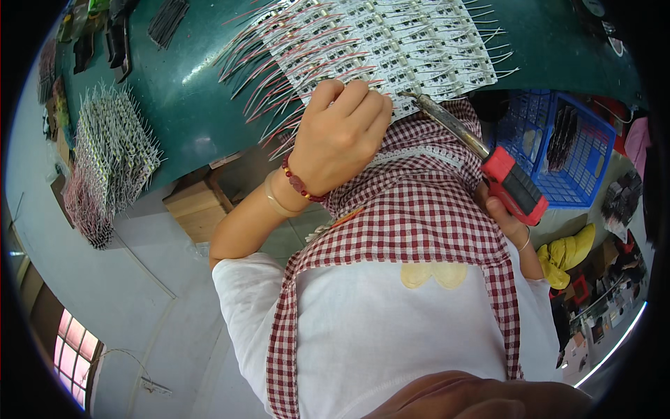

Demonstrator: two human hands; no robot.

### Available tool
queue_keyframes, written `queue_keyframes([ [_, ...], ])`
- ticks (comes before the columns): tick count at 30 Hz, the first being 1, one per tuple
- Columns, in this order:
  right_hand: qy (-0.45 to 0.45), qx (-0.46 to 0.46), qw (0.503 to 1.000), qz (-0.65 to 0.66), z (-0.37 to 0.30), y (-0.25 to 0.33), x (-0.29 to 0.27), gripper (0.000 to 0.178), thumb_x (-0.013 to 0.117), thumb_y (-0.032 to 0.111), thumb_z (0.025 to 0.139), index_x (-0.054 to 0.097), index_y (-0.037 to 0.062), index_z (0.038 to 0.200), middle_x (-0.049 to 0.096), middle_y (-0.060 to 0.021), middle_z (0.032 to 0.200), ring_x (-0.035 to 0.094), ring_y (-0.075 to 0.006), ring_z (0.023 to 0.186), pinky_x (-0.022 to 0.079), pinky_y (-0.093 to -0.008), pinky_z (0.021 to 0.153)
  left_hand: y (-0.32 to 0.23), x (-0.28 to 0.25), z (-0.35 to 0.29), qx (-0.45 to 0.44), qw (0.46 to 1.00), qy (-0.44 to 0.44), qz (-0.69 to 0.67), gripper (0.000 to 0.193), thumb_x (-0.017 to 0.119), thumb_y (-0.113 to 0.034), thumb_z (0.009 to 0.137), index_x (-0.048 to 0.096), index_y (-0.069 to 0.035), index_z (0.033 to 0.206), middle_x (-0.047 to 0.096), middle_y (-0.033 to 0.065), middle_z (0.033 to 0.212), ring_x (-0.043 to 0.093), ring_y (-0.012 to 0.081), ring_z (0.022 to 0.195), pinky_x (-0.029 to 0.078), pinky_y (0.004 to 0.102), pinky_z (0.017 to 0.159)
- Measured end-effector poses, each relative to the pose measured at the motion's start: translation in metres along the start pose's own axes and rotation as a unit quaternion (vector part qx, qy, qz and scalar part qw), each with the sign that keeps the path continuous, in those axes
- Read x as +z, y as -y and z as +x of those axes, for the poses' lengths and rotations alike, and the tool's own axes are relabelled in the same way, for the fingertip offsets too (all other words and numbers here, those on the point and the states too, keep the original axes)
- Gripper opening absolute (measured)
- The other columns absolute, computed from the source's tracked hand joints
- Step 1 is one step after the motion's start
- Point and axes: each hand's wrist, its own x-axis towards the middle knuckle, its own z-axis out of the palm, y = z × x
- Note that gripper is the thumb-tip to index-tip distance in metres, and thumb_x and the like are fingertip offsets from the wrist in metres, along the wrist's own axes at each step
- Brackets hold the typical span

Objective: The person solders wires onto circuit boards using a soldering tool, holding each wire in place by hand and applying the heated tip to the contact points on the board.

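Note:
My left hand (342, 129), with beaded and plain bracelets at its wrist, is closed in a pinch over the near edge of a white circuit board panel (433, 52). Its fingertips face away, so what they hold is hidden. Rows of small dark parts cover the panel. Red and white wires (262, 84) stick out along its left side, white ones along its right. My right hand (504, 215) grips a soldering iron (513, 183) by the red and black handle, partly hidden behind it. The iron's metal tip points at the panel's near edge, just right of my left hand.
The panel lies on a green tabletop (188, 105). On the left is a heap of wired boards (115, 150), with dark bundles (167, 22) farther back. A blue plastic basket (576, 188) stands at the right, and a cardboard box (197, 209) sits below the table's left part.

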Motion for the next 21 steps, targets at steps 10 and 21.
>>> queue_keyframes([
  [10,0.012,-0.02,0.999,-0.034,-0.011,-0.003,-0.004,0.029,0.072,0.032,0.079,0.061,0.0054,0.073,0.058,-0.0061,0.069,0.057,-0.0218,0.062,0.043,-0.0328,0.056,-0.012,-0.001,-0.008,0.015,0.999,0.003,-0.028,0.025,0.064,-0.008,0.071,0.066,-0.002,0.096,0.054,0.0041,0.08,0.056,0.0202,0.082,0.043,0.0337,0.072],
  [21,-0.032,0.111,0.99,0.086,-0.011,-0.021,-0.015,0.027,0.071,0.029,0.082,0.063,0.0048,0.092,0.063,-0.0041,0.081,0.06,-0.0152,0.075,0.047,-0.0305,0.066,-0.018,-0.001,-0.012,-0.063,0.996,-0.053,-0.031,0.028,0.062,-0.005,0.069,0.068,-0.003,0.097,0.054,0.0042,0.079,0.055,0.0219,0.081,0.041,0.0351,0.07],
])
